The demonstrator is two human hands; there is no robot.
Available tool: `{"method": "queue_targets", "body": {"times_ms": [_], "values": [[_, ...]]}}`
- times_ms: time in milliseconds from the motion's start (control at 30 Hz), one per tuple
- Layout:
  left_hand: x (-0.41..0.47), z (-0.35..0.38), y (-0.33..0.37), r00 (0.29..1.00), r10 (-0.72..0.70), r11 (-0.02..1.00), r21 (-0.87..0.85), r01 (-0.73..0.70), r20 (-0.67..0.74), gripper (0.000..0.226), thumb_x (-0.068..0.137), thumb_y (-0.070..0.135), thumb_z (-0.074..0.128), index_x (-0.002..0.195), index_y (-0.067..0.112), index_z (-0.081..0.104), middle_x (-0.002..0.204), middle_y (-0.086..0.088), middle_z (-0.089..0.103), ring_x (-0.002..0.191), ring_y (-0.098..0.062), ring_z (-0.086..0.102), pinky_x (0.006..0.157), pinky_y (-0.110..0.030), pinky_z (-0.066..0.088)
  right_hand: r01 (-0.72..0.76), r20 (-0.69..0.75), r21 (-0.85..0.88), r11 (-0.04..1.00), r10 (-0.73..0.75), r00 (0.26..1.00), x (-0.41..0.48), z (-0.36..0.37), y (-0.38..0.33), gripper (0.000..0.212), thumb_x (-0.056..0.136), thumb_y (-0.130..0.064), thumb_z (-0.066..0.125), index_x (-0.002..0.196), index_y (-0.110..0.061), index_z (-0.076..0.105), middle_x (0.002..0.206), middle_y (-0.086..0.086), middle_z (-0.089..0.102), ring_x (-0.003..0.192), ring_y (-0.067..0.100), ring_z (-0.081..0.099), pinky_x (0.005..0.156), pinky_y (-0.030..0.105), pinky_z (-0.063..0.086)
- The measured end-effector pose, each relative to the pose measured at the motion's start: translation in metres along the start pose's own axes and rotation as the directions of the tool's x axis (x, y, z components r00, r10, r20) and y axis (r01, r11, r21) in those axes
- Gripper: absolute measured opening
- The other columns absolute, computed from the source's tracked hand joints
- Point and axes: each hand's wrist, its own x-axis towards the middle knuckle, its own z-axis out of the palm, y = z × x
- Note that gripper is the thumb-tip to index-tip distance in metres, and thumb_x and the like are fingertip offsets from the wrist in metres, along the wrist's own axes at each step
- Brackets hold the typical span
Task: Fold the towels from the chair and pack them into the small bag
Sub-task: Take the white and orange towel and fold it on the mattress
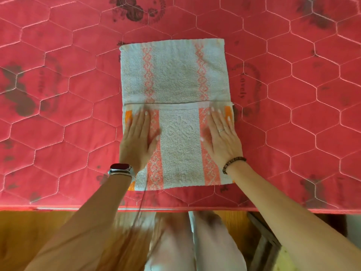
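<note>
Towel (175, 75): white with pink patterned stripes and orange corner patches, lying flat on the red quilted mattress (293, 94), midway along its near edge. A near flap lies doubled over it, its hem running across the towel's middle.
Left hand (136, 137): palm down on the flap's left stripe, fingers straight and close together, thumb angled towards the towel's centre.
Right hand (222, 137): palm down on the right stripe, fingers straight and close together, thumb splayed inwards. It wears a ring (221, 130).
Hidden or unclear: the left fingertips are blurred. The watch (121, 169) and wrist cover the flap's near left corner, and the bead bracelet (233, 163) sits over its right edge. Everything below the mattress edge is blurred.
Writing: dark print beside the towel's right edge reads "ovely". The other prints are too faint to read.
</note>
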Motion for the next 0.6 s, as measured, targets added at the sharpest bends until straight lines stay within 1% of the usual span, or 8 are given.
{"method": "queue_targets", "body": {"times_ms": [67, 100, 133, 200, 267, 367, 500, 600], "values": [[-0.014, -0.001, 0.015, 0.992, 0.117, 0.989, -0.095, -0.113, 0.04, 0.07, 0.102, 0.041, 0.037, 0.154, -0.001, 0.019, 0.164, -0.015, 0.014, 0.153, -0.027, 0.011, 0.123, -0.049, 0.016, 0.073, 0.131, -0.018, 0.997, -0.07, 0.989, -0.01, 0.004, -0.008, 0.066, 0.103, -0.048, 0.02, 0.156, -0.01, 0.011, 0.164, 0.007, 0.006, 0.152, 0.022, 0.0, 0.123, 0.042, 0.009], [-0.023, 0.0, 0.024, 0.985, 0.165, 0.982, -0.107, -0.158, 0.056, 0.07, 0.102, 0.042, 0.036, 0.155, 0.001, 0.018, 0.165, -0.013, 0.012, 0.153, -0.026, 0.01, 0.123, -0.049, 0.015, 0.117, 0.184, -0.037, 0.992, -0.108, 0.977, -0.019, 0.008, -0.014, 0.067, 0.103, -0.048, 0.022, 0.156, -0.011, 0.005, 0.165, 0.006, -0.001, 0.152, 0.021, -0.004, 0.123, 0.044, 0.011], [-0.031, -0.001, 0.033, 0.977, 0.199, 0.976, -0.103, -0.19, 0.082, 0.07, 0.103, 0.044, 0.033, 0.156, 0.002, 0.015, 0.165, -0.012, 0.01, 0.153, -0.024, 0.009, 0.124, -0.048, 0.014, 0.166, 0.213, -0.026, 0.986, -0.157, 0.964, -0.027, 0.01, -0.021, 0.068, 0.103, -0.049, 0.024, 0.156, -0.011, 0.003, 0.164, 0.005, -0.004, 0.152, 0.021, -0.006, 0.123, 0.045, 0.011], [-0.043, 0.002, 0.038, 0.965, 0.231, 0.973, -0.057, -0.226, 0.126, 0.07, 0.104, 0.047, 0.029, 0.157, 0.005, 0.012, 0.166, -0.01, 0.008, 0.153, -0.023, 0.009, 0.124, -0.048, 0.014, 0.201, 0.258, -0.041, 0.979, -0.184, 0.949, -0.041, 0.014, -0.027, 0.07, 0.102, -0.05, 0.026, 0.156, -0.012, 0.001, 0.164, 0.005, -0.006, 0.152, 0.021, -0.006, 0.123, 0.046, 0.011], [-0.051, 0.006, 0.034, 0.969, 0.215, 0.977, -0.038, -0.212, 0.12, 0.069, 0.104, 0.046, 0.031, 0.157, 0.005, 0.014, 0.165, -0.011, 0.011, 0.153, -0.025, 0.012, 0.123, -0.049, 0.016, 0.162, 0.276, -0.045, 0.986, -0.143, 0.951, -0.048, 0.017, -0.022, 0.071, 0.102, -0.052, 0.028, 0.156, -0.014, 0.001, 0.164, 0.005, -0.006, 0.152, 0.021, -0.006, 0.123, 0.046, 0.011], [-0.061, 0.009, 0.022, 0.976, 0.191, 0.981, -0.057, -0.186, 0.104, 0.067, 0.103, 0.044, 0.034, 0.155, 0.003, 0.021, 0.163, -0.013, 0.018, 0.152, -0.028, 0.017, 0.122, -0.052, 0.019, 0.102, 0.265, -0.073, 0.992, -0.08, 0.961, -0.059, 0.017, -0.006, 0.069, 0.102, -0.052, 0.026, 0.157, -0.016, 0.005, 0.165, 0.004, -0.003, 0.152, 0.022, -0.004, 0.122, 0.047, 0.013], [-0.068, 0.008, 0.002, 0.985, 0.142, 0.99, -0.027, -0.14, 0.097, 0.069, 0.102, 0.048, 0.032, 0.155, 0.004, 0.023, 0.164, -0.013, 0.017, 0.152, -0.026, 0.015, 0.123, -0.048, 0.018, 0.017, 0.273, -0.076, 0.997, 0.004, 0.962, -0.076, 0.013, 0.023, 0.069, 0.1, -0.054, 0.02, 0.156, -0.017, 0.008, 0.165, 0.003, 0.0, 0.152, 0.02, -0.001, 0.123, 0.046, 0.014], [-0.069, 0.006, -0.001, 0.987, 0.122, 0.993, -0.006, -0.122, 0.102, 0.07, 0.102, 0.048, 0.034, 0.155, 0.005, 0.022, 0.164, -0.014, 0.017, 0.152, -0.027, 0.015, 0.122, -0.05, 0.02, -0.011, 0.277, -0.085, 0.996, 0.034, 0.96, -0.082, 0.01, 0.031, 0.069, 0.099, -0.054, 0.016, 0.157, -0.018, 0.006, 0.165, 0.001, -0.001, 0.152, 0.017, -0.002, 0.123, 0.045, 0.013]]}}
